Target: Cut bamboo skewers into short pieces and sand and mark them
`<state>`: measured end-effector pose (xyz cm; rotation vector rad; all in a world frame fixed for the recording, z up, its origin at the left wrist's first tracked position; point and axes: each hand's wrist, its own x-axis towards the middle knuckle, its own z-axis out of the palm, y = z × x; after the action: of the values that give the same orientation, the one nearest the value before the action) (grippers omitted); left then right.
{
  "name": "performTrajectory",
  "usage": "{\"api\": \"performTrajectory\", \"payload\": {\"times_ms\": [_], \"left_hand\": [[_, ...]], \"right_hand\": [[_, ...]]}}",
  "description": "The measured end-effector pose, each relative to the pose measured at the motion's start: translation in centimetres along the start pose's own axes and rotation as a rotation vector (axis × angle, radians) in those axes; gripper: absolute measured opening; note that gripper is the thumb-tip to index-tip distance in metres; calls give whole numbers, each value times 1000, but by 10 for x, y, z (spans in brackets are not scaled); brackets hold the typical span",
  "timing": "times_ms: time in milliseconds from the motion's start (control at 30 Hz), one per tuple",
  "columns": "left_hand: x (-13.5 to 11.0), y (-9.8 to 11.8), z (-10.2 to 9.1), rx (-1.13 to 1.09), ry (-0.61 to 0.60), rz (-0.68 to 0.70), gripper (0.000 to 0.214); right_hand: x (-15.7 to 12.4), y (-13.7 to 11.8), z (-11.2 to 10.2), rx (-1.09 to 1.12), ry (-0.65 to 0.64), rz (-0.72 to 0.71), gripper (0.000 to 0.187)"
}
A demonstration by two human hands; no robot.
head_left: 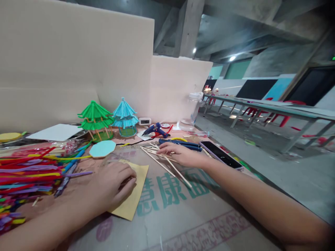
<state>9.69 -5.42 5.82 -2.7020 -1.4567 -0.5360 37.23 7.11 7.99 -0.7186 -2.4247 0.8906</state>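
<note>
My left hand (117, 183) rests on a sheet of yellow paper (134, 198), its fingers curled in. Whatever may be inside that curl is hidden. Over a loose bunch of thin wooden sticks (160, 163), my right hand (180, 154) reaches with fingers stretched out, the tips touching the sticks. Several sticks fan out below it on the printed sheet covering the table (167, 223). Behind the hands stand a green two-tiered pavilion model (96, 120) and a blue one (124, 118). A pale blue octagonal piece (102, 149) lies left of the yellow paper.
Bundles of coloured pipe cleaners (31, 174) fill the left side. A blue glue gun (156, 130), a small clock (144, 121) and a plastic bottle (193, 108) are at the back. A phone (221, 155) lies near the right edge. A white partition (78, 59) rises behind.
</note>
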Motion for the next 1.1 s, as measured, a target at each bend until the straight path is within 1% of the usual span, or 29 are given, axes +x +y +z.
{"api": "performTrajectory", "payload": {"times_ms": [67, 133, 233, 300, 333, 400, 433, 467, 567, 667, 767, 833, 900, 967, 1033, 1100], "left_hand": [[2, 2, -5, -10, -10, 4, 24], [4, 3, -10, -2, -20, 3, 26], [3, 5, -16, 39, -76, -7, 29], [0, 7, -20, 88, -107, -67, 29], [-3, 9, -21, 109, -108, -113, 34], [-9, 11, -22, 133, -96, -215, 60], [-12, 11, -22, 133, -100, -259, 69], [-15, 11, -21, 129, -112, -295, 72], [-23, 8, -19, 94, -167, -342, 70], [-27, 0, -18, 9, -195, -295, 77], [-27, -13, -20, -44, -217, -212, 68], [-27, -21, -22, -40, -198, -206, 62], [-27, -29, -22, -17, -148, -267, 61], [-27, -33, -22, 2, -109, -346, 64], [-26, -32, -22, -7, -103, -382, 69], [-23, -27, -25, -37, -106, -385, 75]], "right_hand": [[1, -1, -2, -106, 40, -11, 32], [1, -3, -6, -226, 72, 32, 35], [-1, -9, -11, -346, 64, 143, 30], [-3, -15, -14, -409, 43, 151, 30], [-4, -18, -14, -436, 33, 133, 30], [-6, -23, -14, -472, 15, 100, 30], [-6, -24, -12, -483, 6, 90, 29], [-6, -25, -11, -492, -5, 82, 29], [-6, -26, -6, -524, -31, 62, 30], [-5, -24, -2, -540, -43, 65, 32], [-4, -22, 0, -531, -49, 89, 33], [-4, -21, 1, -525, -58, 93, 33], [-4, -19, 2, -519, -66, 84, 32], [-4, -17, 3, -506, -65, 87, 32], [-4, -15, 4, -491, -61, 103, 31], [-4, -12, 5, -484, -56, 114, 31]]}}
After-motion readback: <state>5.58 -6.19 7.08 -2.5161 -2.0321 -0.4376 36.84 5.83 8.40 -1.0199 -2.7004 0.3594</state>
